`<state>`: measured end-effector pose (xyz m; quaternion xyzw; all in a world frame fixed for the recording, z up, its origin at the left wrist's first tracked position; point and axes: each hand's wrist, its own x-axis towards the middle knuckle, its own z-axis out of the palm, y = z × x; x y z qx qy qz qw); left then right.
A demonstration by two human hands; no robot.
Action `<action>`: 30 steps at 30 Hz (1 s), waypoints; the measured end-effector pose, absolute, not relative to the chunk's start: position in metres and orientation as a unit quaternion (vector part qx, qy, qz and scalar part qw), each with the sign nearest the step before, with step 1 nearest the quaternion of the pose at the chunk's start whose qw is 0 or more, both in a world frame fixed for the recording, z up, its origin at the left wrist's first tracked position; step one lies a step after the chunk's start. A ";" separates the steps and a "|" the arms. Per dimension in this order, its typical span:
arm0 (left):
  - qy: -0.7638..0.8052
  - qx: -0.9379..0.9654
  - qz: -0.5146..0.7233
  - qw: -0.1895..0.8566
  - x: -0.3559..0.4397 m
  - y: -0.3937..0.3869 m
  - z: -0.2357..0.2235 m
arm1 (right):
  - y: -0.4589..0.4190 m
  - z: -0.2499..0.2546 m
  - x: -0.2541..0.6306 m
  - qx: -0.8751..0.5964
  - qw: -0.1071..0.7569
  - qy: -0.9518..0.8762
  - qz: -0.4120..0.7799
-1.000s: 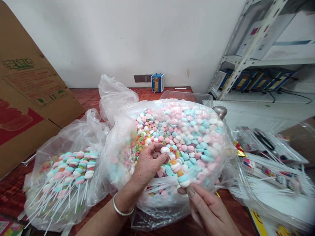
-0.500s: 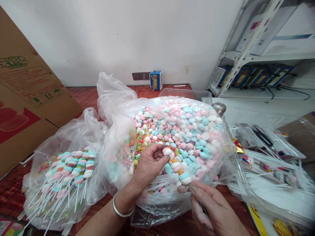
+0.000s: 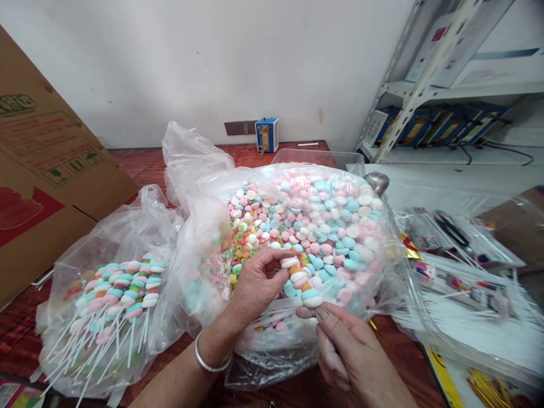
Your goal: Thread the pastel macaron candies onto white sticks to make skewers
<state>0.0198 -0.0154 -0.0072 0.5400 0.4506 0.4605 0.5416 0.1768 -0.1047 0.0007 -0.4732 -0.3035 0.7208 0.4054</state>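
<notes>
Between my hands is a candy skewer (image 3: 301,281), a short stack of white, pink, orange and blue sweets. My left hand (image 3: 259,283) pinches the white sweet at its upper end between thumb and fingers. Just below the lowest white sweet, my right hand (image 3: 344,340) is closed round the stick, which is mostly hidden in the fingers. Beneath both hands lies a large clear plastic bag (image 3: 204,226), opened over a heap of pastel marshmallow candies (image 3: 306,226). Small ring gummies (image 3: 241,241) lie at the heap's left side.
At left, finished skewers (image 3: 123,289) rest on another plastic bag (image 3: 114,238) beside a cardboard box (image 3: 51,158). A metal scoop (image 3: 377,182) sits behind the heap. To the right are white sticks (image 3: 459,323), scissors (image 3: 453,229) and a metal shelf (image 3: 450,90).
My right hand has moved left and slightly up with the skewer's lower end, so the stack stands more upright. My left hand still pinches its top. The view has shifted slightly.
</notes>
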 end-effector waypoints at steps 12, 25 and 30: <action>0.359 0.313 0.613 0.631 0.032 -0.025 0.018 | -0.094 -0.030 0.133 -0.572 0.422 -0.649 0.271; 0.378 0.291 0.669 0.570 0.025 -0.048 0.046 | -0.102 -0.017 0.106 -0.461 0.422 -0.780 -0.030; 0.405 0.318 0.675 0.529 -0.003 -0.064 0.057 | -0.094 0.000 0.101 -0.381 0.377 -0.843 0.052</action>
